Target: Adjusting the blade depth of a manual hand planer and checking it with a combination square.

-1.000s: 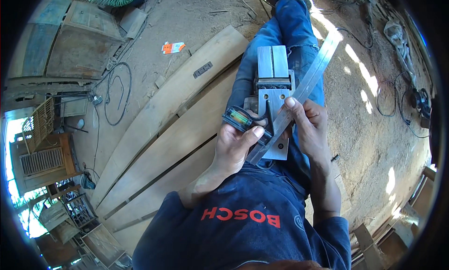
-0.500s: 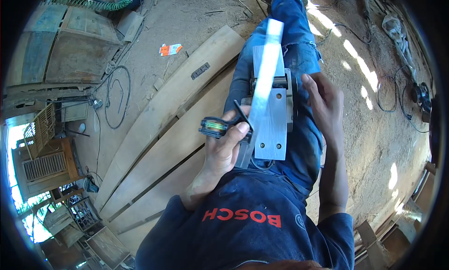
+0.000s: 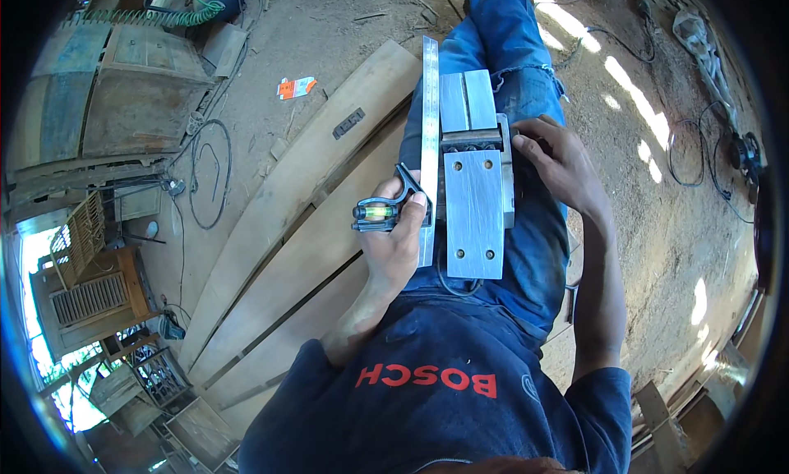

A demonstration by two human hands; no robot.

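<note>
My left hand [image 3: 393, 232] is closed round the head of a combination square, which has a black frame and a yellow-green level vial. Its long steel rule [image 3: 430, 117] points away from me, standing just left of an electric planer [image 3: 474, 203]. The planer lies upside down on my thighs, its two grey sole plates facing up and the dark cutter gap between them. On the planer's right side, near that gap, my right hand [image 3: 563, 158] has its thumb and bent fingers against the body; the exact fingertip contact is partly hidden.
Long curved wooden boards [image 3: 329, 158] lie on the dirt floor to my left. Beyond them are a black cable loop [image 3: 215, 174], an orange-and-white packet [image 3: 296, 88] and a wooden cabinet [image 3: 144, 104]. More cables [image 3: 699, 158] lie on the right.
The square's rule has swung left off the planer's sole and now stands upright beside it. My right hand has moved left to the planer's side.
</note>
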